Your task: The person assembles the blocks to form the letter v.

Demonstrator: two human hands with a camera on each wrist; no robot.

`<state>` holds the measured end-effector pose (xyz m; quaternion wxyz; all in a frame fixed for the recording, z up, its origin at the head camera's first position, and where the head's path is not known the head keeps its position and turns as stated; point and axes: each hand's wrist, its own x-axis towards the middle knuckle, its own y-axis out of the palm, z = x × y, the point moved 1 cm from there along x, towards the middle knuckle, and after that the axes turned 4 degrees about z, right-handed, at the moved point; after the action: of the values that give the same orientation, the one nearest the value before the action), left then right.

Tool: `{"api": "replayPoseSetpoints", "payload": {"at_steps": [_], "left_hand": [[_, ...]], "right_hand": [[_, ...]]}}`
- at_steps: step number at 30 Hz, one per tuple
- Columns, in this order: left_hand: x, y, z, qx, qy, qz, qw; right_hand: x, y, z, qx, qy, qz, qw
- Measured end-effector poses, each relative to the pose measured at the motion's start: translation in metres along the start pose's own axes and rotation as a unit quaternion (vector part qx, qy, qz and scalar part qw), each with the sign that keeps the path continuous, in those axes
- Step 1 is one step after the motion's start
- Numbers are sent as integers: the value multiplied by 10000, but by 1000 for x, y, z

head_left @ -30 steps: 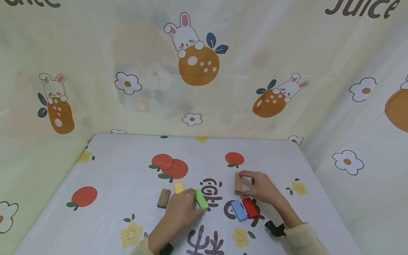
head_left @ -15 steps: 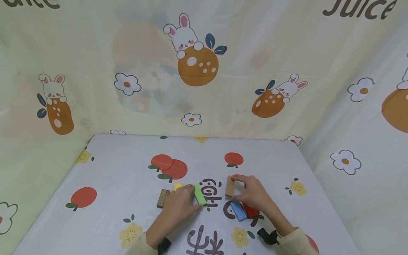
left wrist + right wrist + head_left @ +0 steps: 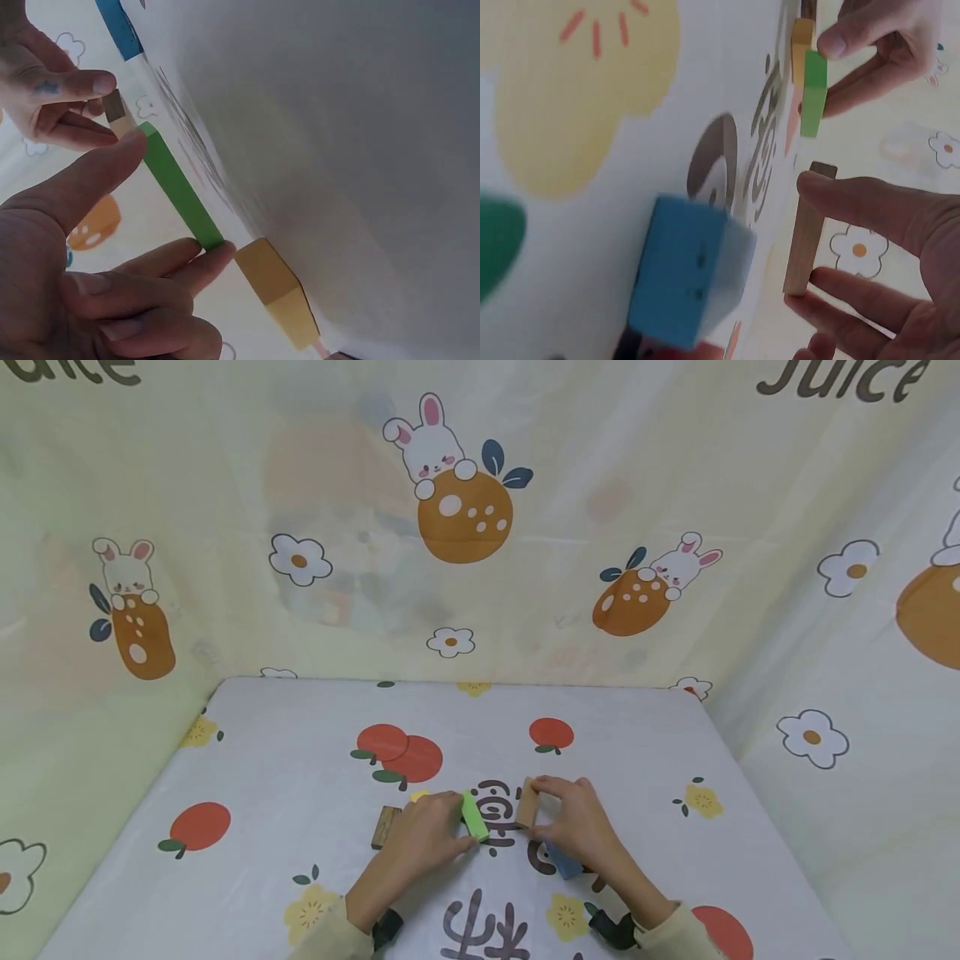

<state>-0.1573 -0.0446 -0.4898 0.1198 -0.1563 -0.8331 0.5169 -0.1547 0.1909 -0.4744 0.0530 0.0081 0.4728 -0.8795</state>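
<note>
My left hand (image 3: pixel 422 833) pinches a green block (image 3: pixel 474 817) by its two ends, thumb at one and fingertips at the other, as the left wrist view shows. Facing it, my right hand (image 3: pixel 579 823) grips a plain wooden block (image 3: pixel 808 232) the same way. In the head view the two blocks stand a short gap apart over the printed letters. Beneath the right hand lies a blue block (image 3: pixel 564 862), partly covered, and a red block (image 3: pixel 676 352) shows only as a sliver. Beyond the left hand is a yellow block (image 3: pixel 281 289), mostly hidden in the head view.
A darker wooden block (image 3: pixel 385 827) lies left of my left hand. The table's white cloth (image 3: pixel 285 777) carries printed fruit, flowers and lettering. Patterned curtains (image 3: pixel 352 610) rise behind and at both sides. Black wrist straps (image 3: pixel 613 930) sit by the cuffs.
My right hand has carried the plain wooden block leftward, closer to the green one, and now covers much of the blue and red blocks. The left hand has barely moved and still pinches the green block.
</note>
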Motion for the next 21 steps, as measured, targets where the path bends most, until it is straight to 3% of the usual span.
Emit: {"api": "replayPoseSetpoints", "payload": {"at_steps": [11, 21], "left_hand": [[4, -1, 0, 1, -45, -77, 10000], [10, -2, 0, 25, -184, -9, 9998]], "right_hand": [[-4, 11, 8, 46, 3, -369, 9993], [-4, 24, 11, -42, 86, -377, 9992]]}}
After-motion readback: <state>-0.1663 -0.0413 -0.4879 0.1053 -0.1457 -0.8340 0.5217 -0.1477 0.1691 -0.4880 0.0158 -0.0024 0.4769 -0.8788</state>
